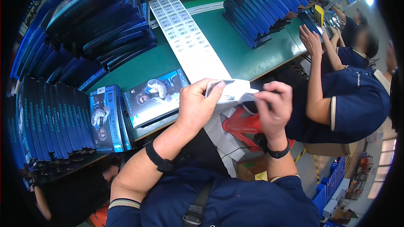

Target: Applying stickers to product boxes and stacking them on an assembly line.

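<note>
My left hand (pixel 195 104) grips a white label sheet (pixel 237 89) between thumb and fingers, in front of my chest and over the table's near edge. The sheet is bent, with small dark print beside my thumb. At its right edge, my right hand (pixel 274 106) is closed, its fingertips pinching the paper; whether a single label is between them is too small to tell. A long strip of printed labels (pixel 181 29) runs across the green table toward my left hand. I cannot tell whether it joins the held sheet. Left of my hand lies a flat blue picture box (pixel 155 96).
Blue boxes stand in leaning rows at the left (pixel 50 117) and back right (pixel 265 8). Another picture box (pixel 105 120) leans at the left row's end. A red stool (pixel 242 128) is below my hands. On the right, a co-worker (pixel 349 101) reaches over the green table (pixel 240 38).
</note>
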Action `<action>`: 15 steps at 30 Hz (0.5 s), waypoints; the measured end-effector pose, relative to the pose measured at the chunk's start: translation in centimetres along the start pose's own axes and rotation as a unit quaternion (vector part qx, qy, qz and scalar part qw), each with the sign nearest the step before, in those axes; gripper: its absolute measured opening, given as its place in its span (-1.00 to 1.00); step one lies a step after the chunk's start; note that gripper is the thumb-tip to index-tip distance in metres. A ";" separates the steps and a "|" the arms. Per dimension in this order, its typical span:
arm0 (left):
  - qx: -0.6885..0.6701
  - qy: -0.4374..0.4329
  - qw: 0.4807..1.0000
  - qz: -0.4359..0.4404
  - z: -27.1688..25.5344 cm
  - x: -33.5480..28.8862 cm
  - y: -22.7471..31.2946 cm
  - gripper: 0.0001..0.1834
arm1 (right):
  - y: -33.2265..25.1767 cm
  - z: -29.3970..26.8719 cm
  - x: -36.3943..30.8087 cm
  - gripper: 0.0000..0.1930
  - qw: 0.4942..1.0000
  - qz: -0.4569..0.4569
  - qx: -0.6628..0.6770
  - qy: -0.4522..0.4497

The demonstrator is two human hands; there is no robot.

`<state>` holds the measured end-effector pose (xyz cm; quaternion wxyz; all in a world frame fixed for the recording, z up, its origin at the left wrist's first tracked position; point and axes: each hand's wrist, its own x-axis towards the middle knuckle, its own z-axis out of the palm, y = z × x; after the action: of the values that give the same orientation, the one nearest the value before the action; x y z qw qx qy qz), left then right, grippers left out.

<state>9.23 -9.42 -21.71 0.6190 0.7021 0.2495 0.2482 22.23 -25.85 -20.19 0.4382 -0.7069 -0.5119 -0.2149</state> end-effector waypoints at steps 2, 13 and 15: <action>-0.005 -0.009 1.000 0.007 0.3 -0.2 -0.1 -0.77 | 0.1 -0.5 0.0 -0.77 0.994 0.045 0.065 0.069; -0.004 0.021 0.996 0.092 1.9 -1.3 -0.7 -0.71 | -1.5 1.7 1.8 -0.51 0.990 -0.120 -0.057 -0.043; 0.008 -0.011 1.000 0.019 1.7 -1.3 -0.7 -0.61 | -1.9 1.0 1.6 -0.52 0.988 -0.132 -0.062 -0.042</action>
<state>9.35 -11.40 -22.60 0.6114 0.7143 0.2309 0.2505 21.01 -23.95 -18.73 0.3392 -0.6671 -0.6045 -0.2728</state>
